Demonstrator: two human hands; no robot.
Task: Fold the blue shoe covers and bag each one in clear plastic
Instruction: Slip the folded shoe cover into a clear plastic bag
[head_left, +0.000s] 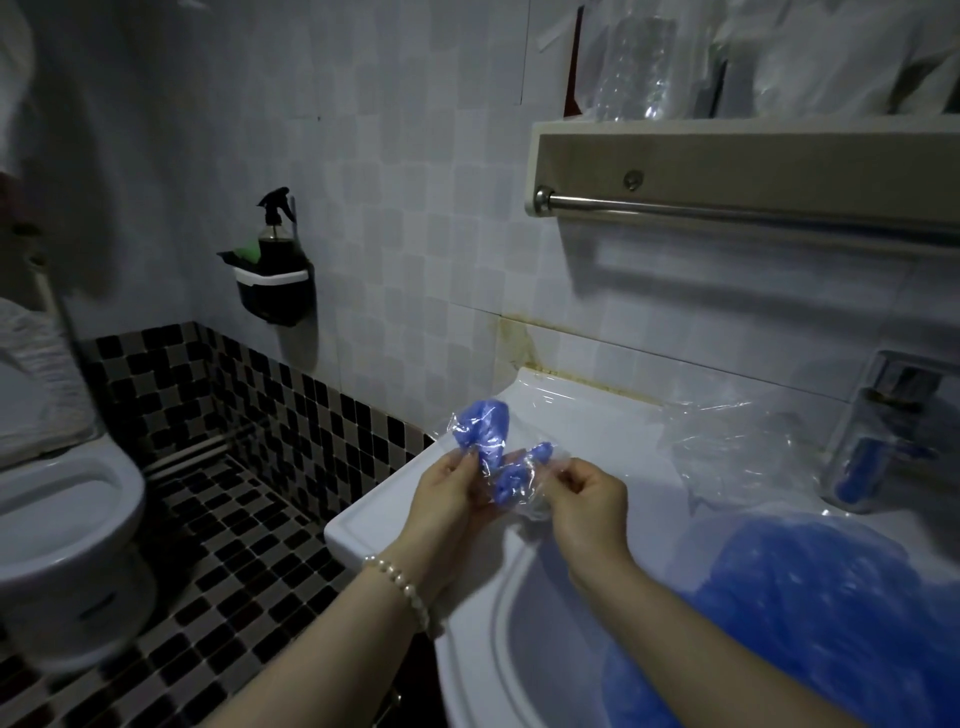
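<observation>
A crumpled blue shoe cover (491, 447) sits inside a small clear plastic bag (537, 501), held up over the left rim of the white sink (363, 525). My left hand (447, 493) pinches the bag's left edge. The right edge is pinched by my right hand (589, 504), fingers curled. A large heap of blue shoe covers (810, 613) fills the sink basin at the lower right. Loose clear plastic bags (737, 447) lie on the sink's back ledge.
A chrome faucet (883, 415) stands at the right with something blue reflected in it. Above hangs a shelf with a metal towel bar (727, 208). A toilet (67, 499) stands at the left, and a spray bottle in a wall holder (272, 260) hangs on the tiles.
</observation>
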